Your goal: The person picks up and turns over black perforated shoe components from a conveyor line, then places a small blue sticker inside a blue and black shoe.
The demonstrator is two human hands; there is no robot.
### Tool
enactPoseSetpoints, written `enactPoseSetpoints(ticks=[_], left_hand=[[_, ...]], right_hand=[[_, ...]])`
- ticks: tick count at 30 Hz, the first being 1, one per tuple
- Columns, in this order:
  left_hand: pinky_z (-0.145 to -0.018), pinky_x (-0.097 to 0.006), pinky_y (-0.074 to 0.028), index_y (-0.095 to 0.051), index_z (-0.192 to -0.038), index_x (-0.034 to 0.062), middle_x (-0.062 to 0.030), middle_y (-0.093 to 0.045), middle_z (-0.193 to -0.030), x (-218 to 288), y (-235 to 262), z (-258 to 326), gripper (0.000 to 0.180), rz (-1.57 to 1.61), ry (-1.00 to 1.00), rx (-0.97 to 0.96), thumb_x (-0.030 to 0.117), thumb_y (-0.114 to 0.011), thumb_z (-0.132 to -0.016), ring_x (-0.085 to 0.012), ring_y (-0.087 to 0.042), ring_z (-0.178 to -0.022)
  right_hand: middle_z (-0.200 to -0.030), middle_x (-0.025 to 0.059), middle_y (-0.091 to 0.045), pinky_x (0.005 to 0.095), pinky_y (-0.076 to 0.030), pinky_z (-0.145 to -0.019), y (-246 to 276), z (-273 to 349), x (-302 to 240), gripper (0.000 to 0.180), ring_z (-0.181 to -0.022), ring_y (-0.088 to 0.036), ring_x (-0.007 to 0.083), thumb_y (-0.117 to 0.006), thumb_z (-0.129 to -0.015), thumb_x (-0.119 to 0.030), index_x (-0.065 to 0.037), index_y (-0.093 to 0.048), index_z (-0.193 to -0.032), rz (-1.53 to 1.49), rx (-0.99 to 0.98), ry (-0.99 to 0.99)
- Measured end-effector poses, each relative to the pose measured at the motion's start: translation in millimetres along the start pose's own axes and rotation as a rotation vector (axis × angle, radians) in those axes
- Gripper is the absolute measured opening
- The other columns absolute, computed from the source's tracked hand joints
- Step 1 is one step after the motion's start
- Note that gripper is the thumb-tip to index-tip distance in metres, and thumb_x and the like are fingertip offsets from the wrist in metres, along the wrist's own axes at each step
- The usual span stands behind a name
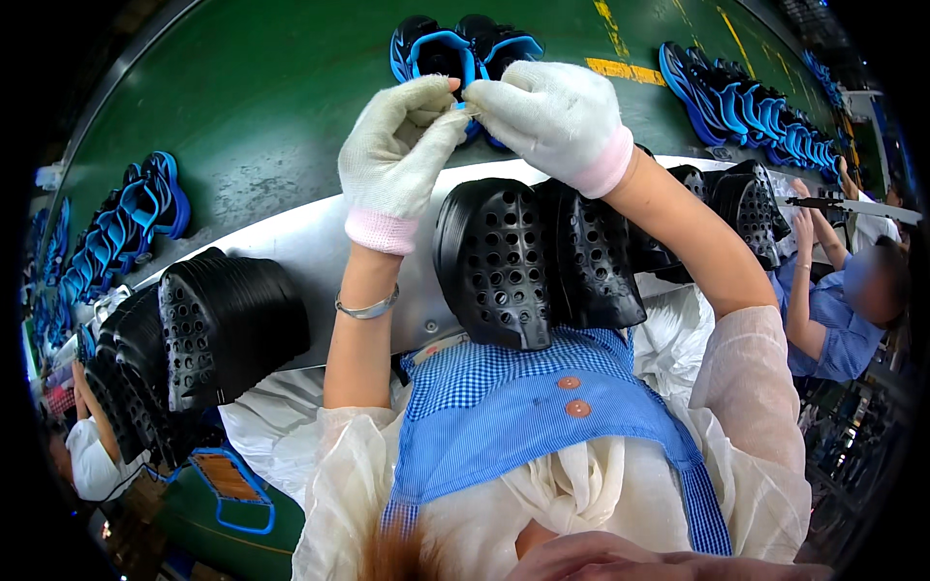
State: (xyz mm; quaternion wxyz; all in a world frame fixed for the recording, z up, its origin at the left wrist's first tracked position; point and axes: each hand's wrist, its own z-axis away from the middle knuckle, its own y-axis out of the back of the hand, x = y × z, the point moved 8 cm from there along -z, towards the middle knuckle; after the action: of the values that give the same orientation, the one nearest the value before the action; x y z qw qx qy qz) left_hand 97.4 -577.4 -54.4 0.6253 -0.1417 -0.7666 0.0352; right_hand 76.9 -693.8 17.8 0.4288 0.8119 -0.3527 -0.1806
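Observation:
My left hand [392, 145] and my right hand [557, 121] wear white knit gloves with pink cuffs. Their fingertips meet in a pinch just in front of a pair of black and blue sports shoes [431, 48] on the green belt. Whatever is between the fingers is too small to make out; a bare fingertip shows at the left glove. Below my right hand, stacked black perforated plastic shoe inserts [504, 261] stand between my apron and the belt. Another stack of black inserts [232, 320] lies left of my left forearm.
The green belt [281, 116] runs across ahead, beyond a metal ledge [387, 290]. Rows of blue and black shoes [136, 208] stand on it at the left, with more shoes [746, 107] at the right. Co-workers sit at both sides, one in a blue top [823, 329].

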Motion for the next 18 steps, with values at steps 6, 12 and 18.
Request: enactPoseSetpoints(ticks=[6,12,18], left_hand=[[-0.071,-0.023,-0.057,-0.062,-0.105,-0.0024,-0.0081,-0.064,-0.095,-2,4,5,0.021,0.001,0.064,0.029,0.000,-0.064,-0.084,-0.0118,-0.063,-0.081],[-0.069,-0.025,-0.056,-0.062,-0.112,-0.0029,-0.0101,-0.065,-0.093,0,9,3,0.023,0.106,0.028,-0.090,0.005,-0.056,-0.091,-0.0145,-0.065,-0.078],[-0.067,-0.026,-0.056,-0.062,-0.110,-0.0040,-0.0119,-0.067,-0.090,-3,9,4,0.023,0.232,0.112,-0.153,0.005,-0.058,-0.090,-0.0149,-0.065,-0.075]], right_hand=[[-0.062,-0.0013,-0.050,0.0287,-0.045,-0.047,0,-2,-5,0.009,-0.057,-0.058,0.0159,-0.066,-0.074,-0.019,-0.015,-0.059,-0.074,0.020,0.001,0.029],[-0.065,0.0009,-0.055,0.0299,-0.047,-0.051,-6,-2,5,0.006,-0.060,-0.059,0.0183,-0.065,-0.079,-0.018,-0.012,-0.064,-0.079,-0.256,-0.045,-0.137],[-0.072,0.0050,-0.064,0.0262,-0.048,-0.057,-17,-1,15,0.013,-0.062,-0.060,0.0156,-0.064,-0.082,-0.017,-0.005,-0.069,-0.083,-0.688,-0.157,-0.403]])
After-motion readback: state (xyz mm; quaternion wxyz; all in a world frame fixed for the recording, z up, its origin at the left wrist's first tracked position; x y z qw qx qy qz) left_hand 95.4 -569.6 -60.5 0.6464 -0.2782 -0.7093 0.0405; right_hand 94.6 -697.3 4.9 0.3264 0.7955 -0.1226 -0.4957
